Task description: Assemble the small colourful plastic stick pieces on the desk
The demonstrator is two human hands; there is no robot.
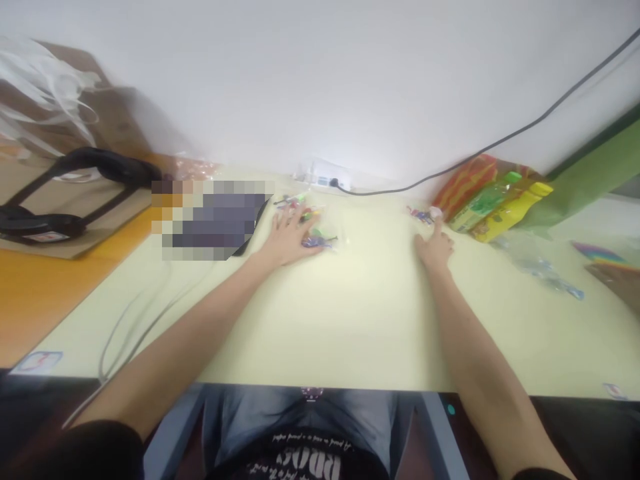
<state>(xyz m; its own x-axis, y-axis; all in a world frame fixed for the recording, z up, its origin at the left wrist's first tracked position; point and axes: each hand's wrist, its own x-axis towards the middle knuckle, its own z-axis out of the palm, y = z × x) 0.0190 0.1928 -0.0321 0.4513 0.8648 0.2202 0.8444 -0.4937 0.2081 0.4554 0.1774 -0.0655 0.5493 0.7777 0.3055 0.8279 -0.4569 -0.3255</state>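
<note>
My left hand [289,239] lies flat with its fingers spread. It rests over several small, bright-coloured pieces [320,241] in clear plastic, whose exact kind is too blurred to make out. My right hand [437,249] is apart from it on the right, index finger stretched forward, thumb out to the side and the other fingers loosely bent. That fingertip reaches a small pinkish-white thing [435,213] beside a little red and blue piece [419,214]. I cannot tell whether the finger presses on it. Nothing shows gripped in either hand.
Left of my hand is a dark, partly pixelated tablet-like device [220,220], with thin cables in front. A black-framed object [80,193] sits further left on cardboard. A black cable [410,190] runs along the wall. Snack packets [510,212] and a crumpled clear bag [543,267] lie right.
</note>
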